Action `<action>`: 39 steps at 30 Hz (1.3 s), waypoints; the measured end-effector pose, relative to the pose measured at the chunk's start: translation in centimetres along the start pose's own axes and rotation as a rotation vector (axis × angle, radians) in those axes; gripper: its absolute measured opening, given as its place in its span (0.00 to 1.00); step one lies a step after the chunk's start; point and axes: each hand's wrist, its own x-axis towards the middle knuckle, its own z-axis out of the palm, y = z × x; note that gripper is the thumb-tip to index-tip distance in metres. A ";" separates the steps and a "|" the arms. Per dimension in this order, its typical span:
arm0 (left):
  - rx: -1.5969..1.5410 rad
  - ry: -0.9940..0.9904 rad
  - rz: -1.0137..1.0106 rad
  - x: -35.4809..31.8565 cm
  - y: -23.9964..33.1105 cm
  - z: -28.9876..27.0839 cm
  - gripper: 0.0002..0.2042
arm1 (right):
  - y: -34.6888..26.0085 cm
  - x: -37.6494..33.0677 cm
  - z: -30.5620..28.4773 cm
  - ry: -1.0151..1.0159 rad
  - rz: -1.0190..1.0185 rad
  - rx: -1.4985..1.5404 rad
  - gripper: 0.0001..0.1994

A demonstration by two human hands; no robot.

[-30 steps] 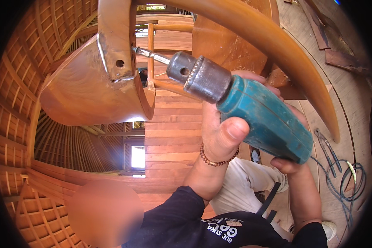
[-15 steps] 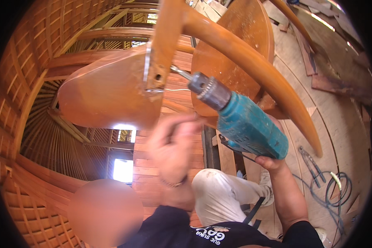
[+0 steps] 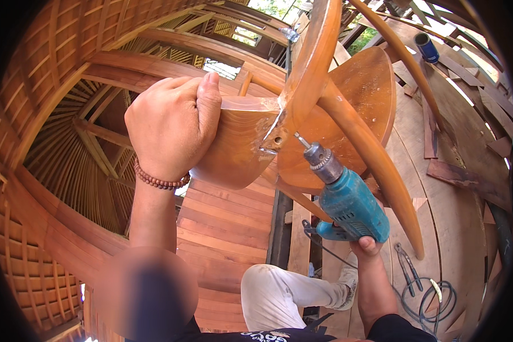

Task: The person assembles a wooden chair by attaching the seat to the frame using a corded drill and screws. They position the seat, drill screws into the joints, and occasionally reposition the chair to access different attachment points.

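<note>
My right hand grips a teal power drill by its handle, which the hand and the drill's body partly hide. The drill bit points up and left, just beside a varnished wooden chair frame. A dark round hole shows in the joint, with the bit apart from it. My left hand is closed over the outer end of a rounded wooden panel joined to that frame; its fingertips are hidden. Behind the drill lies a broad rounded wooden panel and a curved leg.
On the plank floor at the right lie pliers and a coiled dark cable. Wood offcuts are scattered farther right. A blue can stands at the far right. Below my left hand is reddish planking.
My left hand, blurred near the drill before, has moved up and left and taken hold of the panel. The drill bit has drawn away from the frame, and the view has shifted.
</note>
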 end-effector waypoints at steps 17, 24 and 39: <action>-0.095 -0.123 -0.067 -0.2 -0.1 0.0 0.16 | 1.6 0.9 0.3 -0.009 0.002 0.165 0.51; -0.103 -0.137 -0.034 -0.1 -0.2 -0.1 0.15 | 2.7 1.0 -0.1 -0.067 -0.068 0.171 0.49; -0.083 -0.141 -0.033 0.2 -0.4 -0.1 0.13 | 2.9 1.2 0.1 -0.064 -0.078 0.171 0.48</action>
